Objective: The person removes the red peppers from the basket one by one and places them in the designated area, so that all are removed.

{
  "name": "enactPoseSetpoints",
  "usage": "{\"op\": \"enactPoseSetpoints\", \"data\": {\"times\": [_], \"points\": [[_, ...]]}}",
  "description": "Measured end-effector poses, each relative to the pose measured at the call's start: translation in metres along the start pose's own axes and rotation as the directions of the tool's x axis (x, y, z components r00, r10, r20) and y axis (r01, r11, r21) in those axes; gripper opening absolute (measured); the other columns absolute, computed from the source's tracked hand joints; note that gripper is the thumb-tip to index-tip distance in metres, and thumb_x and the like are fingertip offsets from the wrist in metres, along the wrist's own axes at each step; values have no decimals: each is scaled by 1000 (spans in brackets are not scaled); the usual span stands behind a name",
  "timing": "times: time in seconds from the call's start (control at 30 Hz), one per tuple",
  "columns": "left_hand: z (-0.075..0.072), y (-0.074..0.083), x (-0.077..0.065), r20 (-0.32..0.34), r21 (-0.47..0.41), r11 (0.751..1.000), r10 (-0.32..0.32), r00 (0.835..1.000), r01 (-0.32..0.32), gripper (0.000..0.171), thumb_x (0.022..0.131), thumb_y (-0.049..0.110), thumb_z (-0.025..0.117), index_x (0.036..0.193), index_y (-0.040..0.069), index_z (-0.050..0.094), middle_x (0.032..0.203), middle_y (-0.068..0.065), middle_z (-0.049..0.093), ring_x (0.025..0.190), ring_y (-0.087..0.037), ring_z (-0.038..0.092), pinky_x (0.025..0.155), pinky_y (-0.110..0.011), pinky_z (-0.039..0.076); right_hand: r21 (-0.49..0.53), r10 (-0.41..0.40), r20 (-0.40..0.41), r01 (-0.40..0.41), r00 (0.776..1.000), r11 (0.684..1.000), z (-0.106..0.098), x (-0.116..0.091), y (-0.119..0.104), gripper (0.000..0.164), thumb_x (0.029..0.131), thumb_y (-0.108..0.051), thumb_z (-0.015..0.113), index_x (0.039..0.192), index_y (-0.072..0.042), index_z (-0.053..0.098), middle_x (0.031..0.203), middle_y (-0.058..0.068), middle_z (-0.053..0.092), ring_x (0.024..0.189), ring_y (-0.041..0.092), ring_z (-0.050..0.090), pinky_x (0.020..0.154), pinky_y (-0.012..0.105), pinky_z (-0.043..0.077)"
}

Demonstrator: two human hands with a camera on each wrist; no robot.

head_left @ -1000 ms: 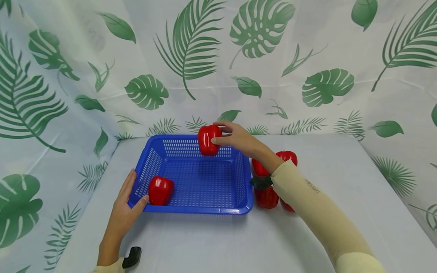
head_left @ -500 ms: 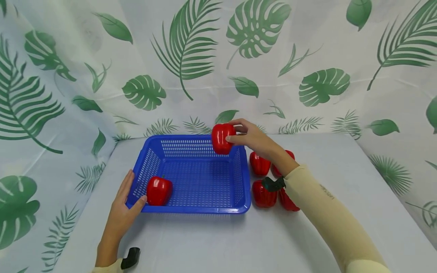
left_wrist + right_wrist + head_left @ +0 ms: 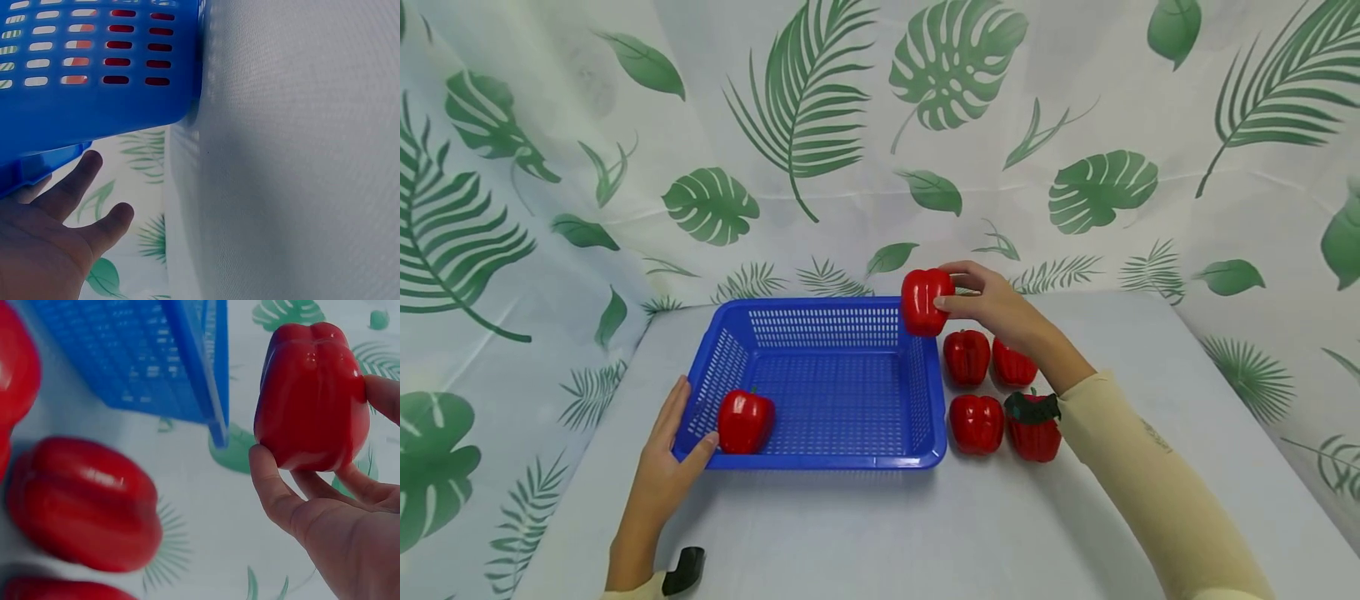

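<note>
In the head view, my right hand pinches a red bell pepper between thumb and fingers, held up over the right back corner of a blue plastic basket. The right wrist view shows that pepper gripped by the fingertips, apart from the basket rim. My left hand rests against the basket's front left corner, its fingers fairly straight along the side and the thumb at the front rim. Inside the basket, another red pepper sits in the front left corner.
Several more red peppers stand on the white table right of the basket, among them a front one and a back one. A leaf-patterned curtain hangs behind and at both sides.
My right hand has moved rightward with the pepper, from above the basket's middle to its right edge. The left hand has stayed at the basket's corner.
</note>
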State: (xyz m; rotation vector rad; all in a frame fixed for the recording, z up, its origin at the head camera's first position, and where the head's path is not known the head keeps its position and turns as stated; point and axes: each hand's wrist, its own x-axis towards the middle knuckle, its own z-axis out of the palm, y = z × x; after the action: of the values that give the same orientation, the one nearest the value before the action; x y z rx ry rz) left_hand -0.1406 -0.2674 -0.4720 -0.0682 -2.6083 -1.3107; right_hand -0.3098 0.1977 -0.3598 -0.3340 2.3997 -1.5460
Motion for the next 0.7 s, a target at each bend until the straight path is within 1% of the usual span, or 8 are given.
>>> {"op": "enactPoseSetpoints", "data": {"times": [0.2, 0.43, 0.53, 0.6, 0.7], "points": [[-1, 2, 0, 6, -8, 1000, 5, 1000, -5, 86, 100, 26, 69, 172, 9, 23, 177, -16, 17, 161, -44, 16, 116, -80, 22, -34, 19, -15, -20, 1000, 999, -18, -13, 8, 78, 99, -36, 76, 165, -16, 39, 166, 17, 41, 134, 41, 60, 112, 65, 46], [-2, 2, 1, 5, -8, 1000, 4, 1000, -4, 87, 99, 25, 69, 171, 7, 23, 177, -18, 18, 161, -45, 17, 114, -80, 23, -35, 23, -65, -25, 998, 999, -39, -24, 18, 78, 100, -33, 75, 166, -14, 38, 167, 20, 38, 131, 43, 61, 111, 64, 47], [-1, 1, 1, 5, -6, 1000, -2, 1000, 2, 88, 99, 26, 69, 171, 7, 23, 177, -18, 18, 161, -45, 16, 114, -81, 23, -24, 20, -79, -22, 997, 999, -48, -28, 22, 76, 101, -30, 75, 165, -12, 38, 166, 20, 38, 130, 42, 61, 110, 58, 50], [-1, 0, 1, 4, -3, 1000, -1, 1000, 1, 87, 99, 25, 68, 171, 6, 22, 177, -19, 17, 160, -46, 16, 113, -81, 23, -12, 20, -87, -22, 996, 1000, -53, -31, 25, 76, 101, -29, 74, 165, -12, 38, 166, 20, 38, 130, 39, 61, 107, 49, 54], [-1, 0, 0, 2, -2, 1000, -1, 1000, 1, 87, 100, 26, 67, 171, 7, 22, 177, -18, 17, 161, -46, 16, 113, -81, 23, -4, 26, -95, -26, 995, 1000, -61, -35, 30, 75, 101, -27, 74, 165, -11, 38, 165, 20, 39, 129, 34, 59, 99, 33, 58]]}}
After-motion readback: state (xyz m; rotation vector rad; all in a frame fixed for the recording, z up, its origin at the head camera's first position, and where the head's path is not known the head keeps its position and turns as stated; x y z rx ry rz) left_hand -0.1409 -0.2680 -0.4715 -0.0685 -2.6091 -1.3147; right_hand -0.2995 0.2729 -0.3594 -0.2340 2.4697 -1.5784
